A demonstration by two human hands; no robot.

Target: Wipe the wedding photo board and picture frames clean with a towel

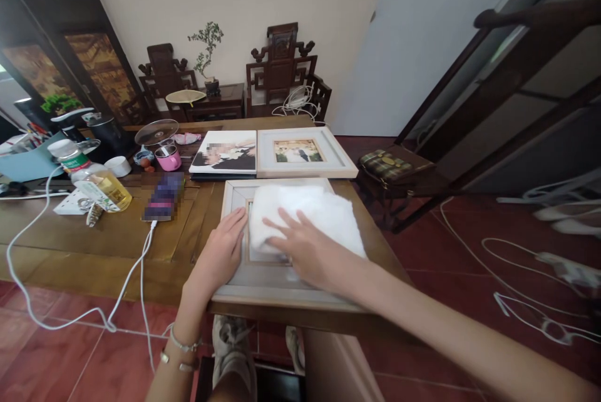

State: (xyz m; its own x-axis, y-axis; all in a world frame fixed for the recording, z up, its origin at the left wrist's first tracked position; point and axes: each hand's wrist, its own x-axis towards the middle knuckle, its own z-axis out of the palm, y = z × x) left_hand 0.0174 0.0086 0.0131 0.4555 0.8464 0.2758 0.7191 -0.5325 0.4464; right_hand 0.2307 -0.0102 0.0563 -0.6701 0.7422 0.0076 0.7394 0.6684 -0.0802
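A picture frame with a pale border [272, 292] lies flat at the table's near edge. My left hand [225, 248] rests flat on the left side of this frame, fingers stretched out. Over the middle and upper right of the frame is a folded white cloth [323, 208], which hides most of the picture. My right hand [300, 245] presses on the cloth from above with its fingers spread. Just behind stand a second framed photo [298, 151], lying flat, and a white-edged photo album or panel [225, 150] beside it.
Left on the wooden table [197, 258] are a phone [163, 197] on a white cable, a pink cup [169, 158], a bottle of yellow liquid [101, 183] and a white power strip [70, 203]. A checked bag [385, 165] sits on a chair at right. Cables cross the red floor.
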